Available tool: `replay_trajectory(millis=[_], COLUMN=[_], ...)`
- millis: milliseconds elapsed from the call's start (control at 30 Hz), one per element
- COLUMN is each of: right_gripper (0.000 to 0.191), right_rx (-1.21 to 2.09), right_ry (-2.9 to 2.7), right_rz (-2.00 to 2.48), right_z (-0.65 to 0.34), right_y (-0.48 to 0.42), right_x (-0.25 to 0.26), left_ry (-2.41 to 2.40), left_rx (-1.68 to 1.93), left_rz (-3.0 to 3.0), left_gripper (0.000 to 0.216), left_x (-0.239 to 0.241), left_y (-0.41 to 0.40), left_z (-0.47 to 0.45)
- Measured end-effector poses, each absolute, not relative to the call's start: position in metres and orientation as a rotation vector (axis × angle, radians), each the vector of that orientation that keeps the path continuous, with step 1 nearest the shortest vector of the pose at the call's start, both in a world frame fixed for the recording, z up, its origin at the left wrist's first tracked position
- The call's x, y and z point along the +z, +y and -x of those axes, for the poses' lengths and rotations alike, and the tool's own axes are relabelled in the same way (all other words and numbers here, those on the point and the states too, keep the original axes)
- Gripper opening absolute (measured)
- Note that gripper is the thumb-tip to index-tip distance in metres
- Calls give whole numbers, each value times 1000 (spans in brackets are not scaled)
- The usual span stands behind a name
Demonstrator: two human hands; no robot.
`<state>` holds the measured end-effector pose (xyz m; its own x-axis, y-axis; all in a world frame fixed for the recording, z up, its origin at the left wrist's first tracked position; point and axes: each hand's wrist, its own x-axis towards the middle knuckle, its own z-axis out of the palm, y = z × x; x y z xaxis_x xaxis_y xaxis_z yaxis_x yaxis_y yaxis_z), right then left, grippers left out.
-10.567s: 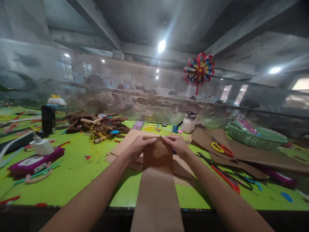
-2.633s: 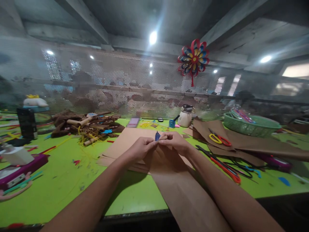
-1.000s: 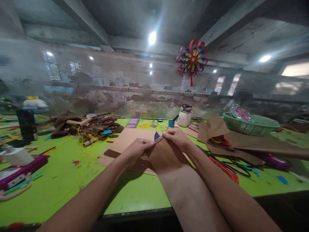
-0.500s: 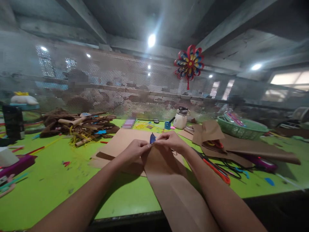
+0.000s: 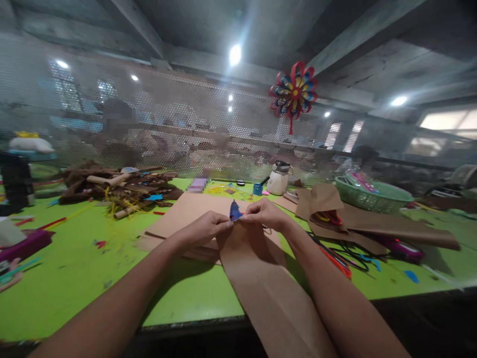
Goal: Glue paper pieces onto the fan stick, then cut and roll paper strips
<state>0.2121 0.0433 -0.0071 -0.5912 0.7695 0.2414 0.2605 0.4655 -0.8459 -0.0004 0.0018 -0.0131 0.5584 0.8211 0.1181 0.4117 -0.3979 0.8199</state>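
A long strip of brown paper (image 5: 268, 298) runs from the table's near edge up to my two hands. My left hand (image 5: 204, 228) pinches its far end from the left. From the right, my right hand (image 5: 265, 215) pinches the same end, and a small blue piece (image 5: 234, 211) sticks up between the fingertips of both hands. Both hands are closed, fingertips almost touching. Under the strip lies a stack of brown paper sheets (image 5: 182, 219) on the green table (image 5: 74, 278).
A heap of brown paper rolls and scraps (image 5: 115, 186) lies at the back left. Red and yellow scissors (image 5: 328, 219), more brown sheets (image 5: 391, 223) and a green basket (image 5: 372, 194) sit at the right. A white pot (image 5: 278, 181) stands before a perforated screen; a paper pinwheel (image 5: 294, 92) hangs above.
Both hands stay pinched on the strip's far end with the blue piece between them. A brown sheet at the right has folded over the scissors. The camera has shifted slightly.
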Motion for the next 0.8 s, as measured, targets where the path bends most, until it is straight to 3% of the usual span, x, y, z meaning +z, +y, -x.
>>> replay_trajectory(millis=[800], right_gripper=[30], right_rx=[1225], right_ry=[-1751], right_rz=[1031], right_z=[-214], right_y=[48], right_x=[-17], left_ry=[952], left_rx=[665], left_rz=[-1502], left_gripper=[37], left_x=[-19], left_y=[3], left_z=[4])
